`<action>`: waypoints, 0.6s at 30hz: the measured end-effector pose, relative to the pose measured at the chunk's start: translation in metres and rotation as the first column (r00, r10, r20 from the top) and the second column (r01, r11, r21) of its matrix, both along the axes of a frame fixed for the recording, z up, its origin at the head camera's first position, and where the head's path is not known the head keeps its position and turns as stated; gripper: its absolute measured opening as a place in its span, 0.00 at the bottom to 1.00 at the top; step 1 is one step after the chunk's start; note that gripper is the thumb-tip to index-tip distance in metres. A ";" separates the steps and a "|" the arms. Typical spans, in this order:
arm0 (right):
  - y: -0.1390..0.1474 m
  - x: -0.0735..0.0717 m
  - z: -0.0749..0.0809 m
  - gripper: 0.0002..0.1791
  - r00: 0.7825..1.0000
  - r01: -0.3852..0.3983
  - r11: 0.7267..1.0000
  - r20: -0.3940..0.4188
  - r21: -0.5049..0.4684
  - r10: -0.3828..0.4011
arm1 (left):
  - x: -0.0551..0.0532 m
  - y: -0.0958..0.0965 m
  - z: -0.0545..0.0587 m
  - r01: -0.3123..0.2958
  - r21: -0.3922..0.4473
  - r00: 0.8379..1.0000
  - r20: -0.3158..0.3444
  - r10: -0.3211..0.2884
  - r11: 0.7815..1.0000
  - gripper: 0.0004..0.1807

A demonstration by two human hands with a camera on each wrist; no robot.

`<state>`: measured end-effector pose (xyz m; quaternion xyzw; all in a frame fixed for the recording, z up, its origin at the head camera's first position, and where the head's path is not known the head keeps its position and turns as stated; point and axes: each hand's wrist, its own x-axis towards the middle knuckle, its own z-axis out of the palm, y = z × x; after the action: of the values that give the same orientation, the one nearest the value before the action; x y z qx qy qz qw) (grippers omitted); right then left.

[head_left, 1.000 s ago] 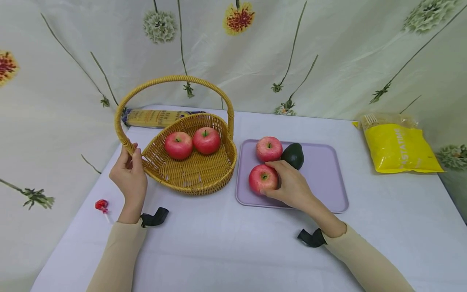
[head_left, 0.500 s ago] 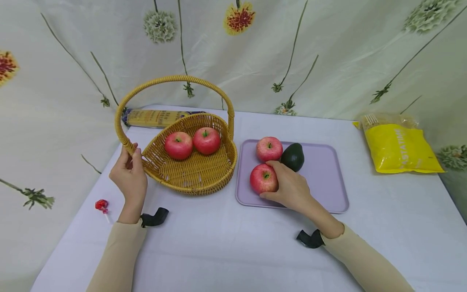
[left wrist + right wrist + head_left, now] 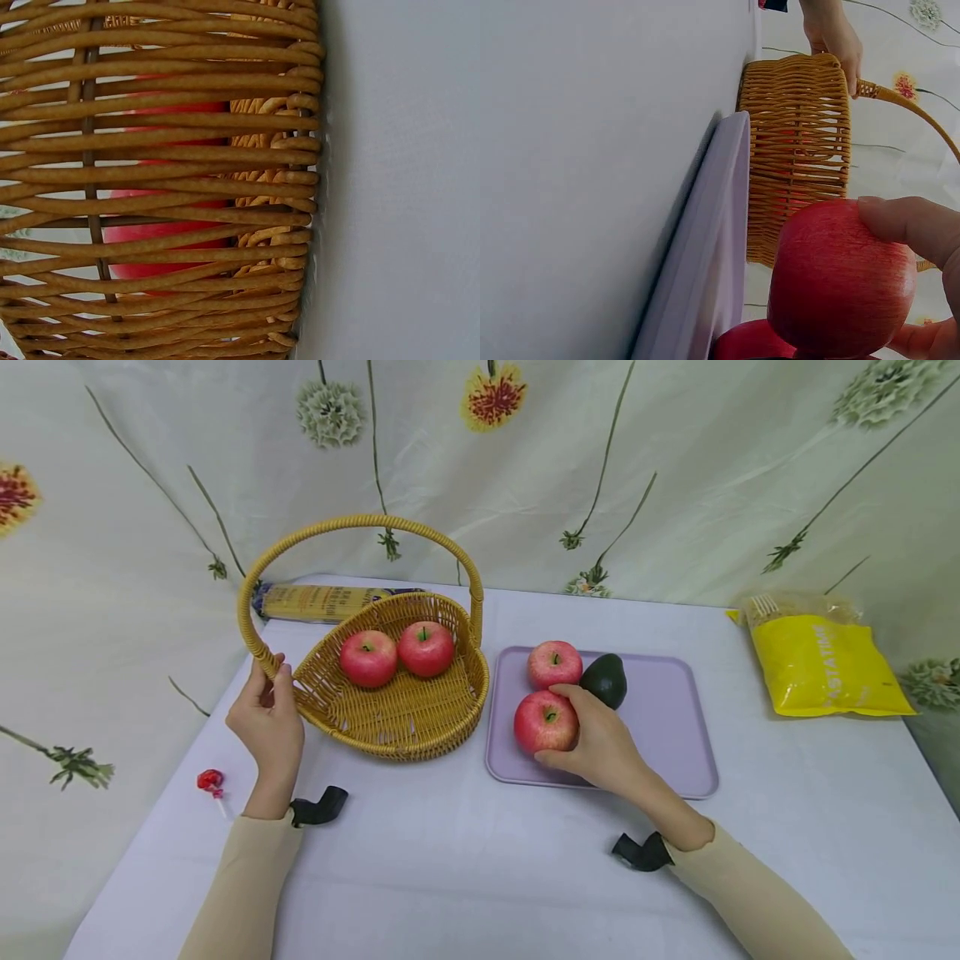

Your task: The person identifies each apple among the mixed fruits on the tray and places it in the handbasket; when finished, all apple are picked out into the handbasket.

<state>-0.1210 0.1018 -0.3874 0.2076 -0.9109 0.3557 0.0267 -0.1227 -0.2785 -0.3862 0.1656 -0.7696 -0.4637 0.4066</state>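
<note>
My left hand (image 3: 268, 718) grips the base of the handle of a yellow wicker basket (image 3: 405, 727) at its left side. Two red apples (image 3: 367, 660) lie inside the basket; in the left wrist view they show red through the weave (image 3: 180, 165). Over the left part of a lilac tray (image 3: 667, 727), my right hand (image 3: 600, 739) holds a red apple (image 3: 540, 722) between thumb and fingers. In the right wrist view this apple (image 3: 840, 281) is raised above the tray rim (image 3: 731, 172). Behind it on the tray are another apple (image 3: 553, 664) and a dark green avocado (image 3: 604, 681).
A pack of pasta (image 3: 322, 602) lies behind the basket. At the far right of the white table is a yellow bag (image 3: 828, 664). A red lollipop (image 3: 211, 781) lies left of my left wrist. A floral cloth (image 3: 525, 485) hangs at the back.
My right hand has taken a fuller hold of the front apple and lifted it slightly off the tray. The left hand and the basket have stayed in place.
</note>
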 end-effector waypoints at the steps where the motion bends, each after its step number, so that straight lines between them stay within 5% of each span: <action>1: 0.001 0.000 0.002 0.43 1.000 -0.010 1.000 -0.003 -0.029 0.009 | 0.000 0.000 0.000 0.000 0.000 1.000 -0.001 0.000 1.000 0.20; 18: -0.004 -0.006 0.050 0.46 1.000 -0.001 0.958 -0.003 -0.285 0.000 | 0.000 0.000 0.000 0.003 0.009 1.000 -0.013 -0.003 1.000 0.20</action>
<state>-0.1271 0.0980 -0.3374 0.2022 -0.8500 0.4830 0.0577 -0.1232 -0.2781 -0.3864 0.1634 -0.7651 -0.4688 0.4100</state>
